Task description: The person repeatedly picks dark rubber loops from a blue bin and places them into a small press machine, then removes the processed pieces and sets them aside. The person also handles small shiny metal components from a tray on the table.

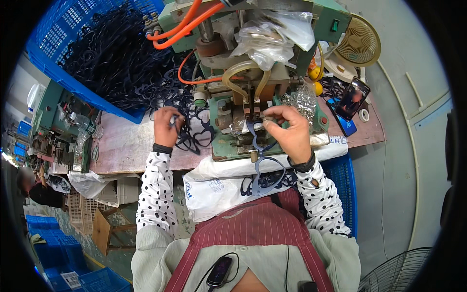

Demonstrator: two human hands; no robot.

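Apron, striped red, nearest. Beyond it, a dark blue heart-shaped eyeglass frame (265,160) hangs lengthwise toward the person, its top pinched in the closed fingers of the right hand (292,131) at the green machine (233,141) on the bench's near edge. The left hand (167,127) grips loose frames (192,129). Farther back, a blue crate (63,73) holds more.
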